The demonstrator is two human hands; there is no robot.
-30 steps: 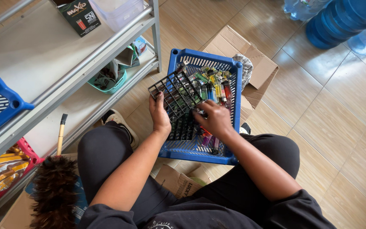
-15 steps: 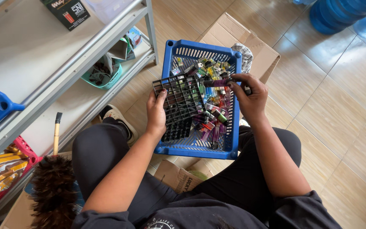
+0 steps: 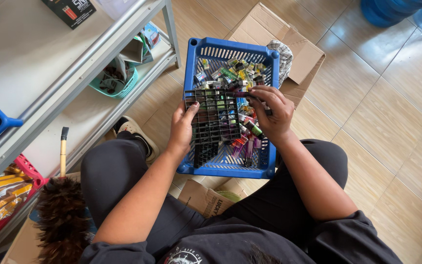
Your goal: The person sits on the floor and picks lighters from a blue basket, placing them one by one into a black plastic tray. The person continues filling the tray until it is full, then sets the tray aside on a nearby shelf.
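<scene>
Tiled floor (image 3: 391, 112), metal shelf (image 3: 50, 63) alongside; blue basket (image 3: 230, 49) on my lap; my left hand (image 3: 181, 128) grasps black grid rack (image 3: 211, 117), right hand (image 3: 272, 113) pinches a lighter (image 3: 250, 96).

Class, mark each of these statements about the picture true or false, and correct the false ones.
1. The left hand holds a black grid tray over the blue basket. True.
2. The basket is empty. False: small colourful lighters lie in it.
3. The right hand is above the basket, fingers closed on a small item. True.
4. A feather duster lies inside the basket. False: it rests by the shelf, beside the person's left knee.
5. A flattened cardboard box lies under the basket's far end. True.
</scene>
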